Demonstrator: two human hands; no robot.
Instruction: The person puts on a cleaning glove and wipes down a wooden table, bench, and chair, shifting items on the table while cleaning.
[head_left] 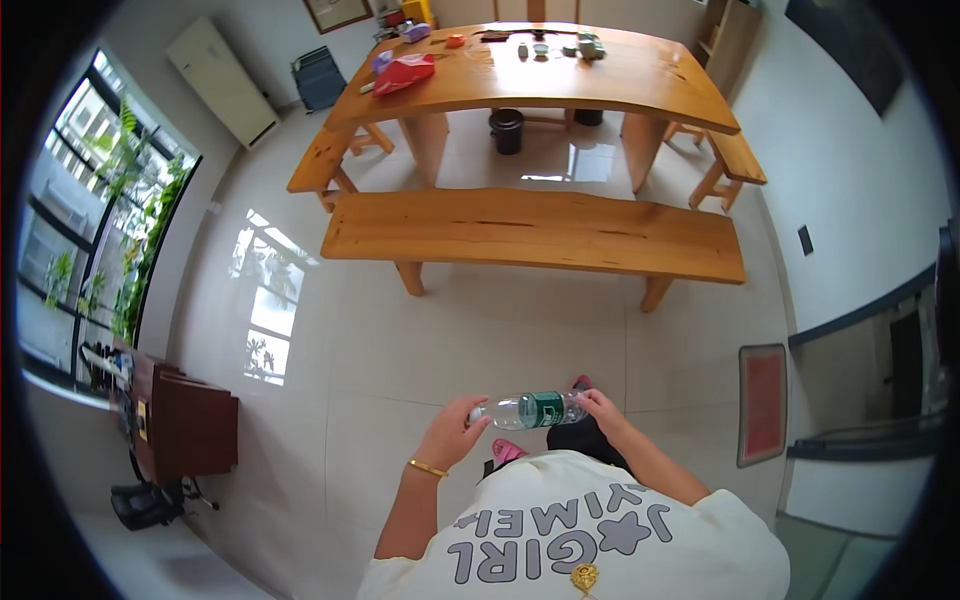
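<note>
A clear plastic bottle with a green label (528, 410) lies sideways in front of my body, held between both hands above the tiled floor. My left hand (456, 430) is closed round its capped end, at the left. At the bottle's other end, the fingers of my right hand (597, 407) grip the base. The label shows uncovered between the hands, nearer the right one.
Ahead stands a long wooden bench (530, 235), with a large wooden table (540, 85) behind it. A red bag (405, 75) lies on the table. At the left are a dark red desk (195, 420) and a black chair (148, 505). A red mat (763, 405) is at the right.
</note>
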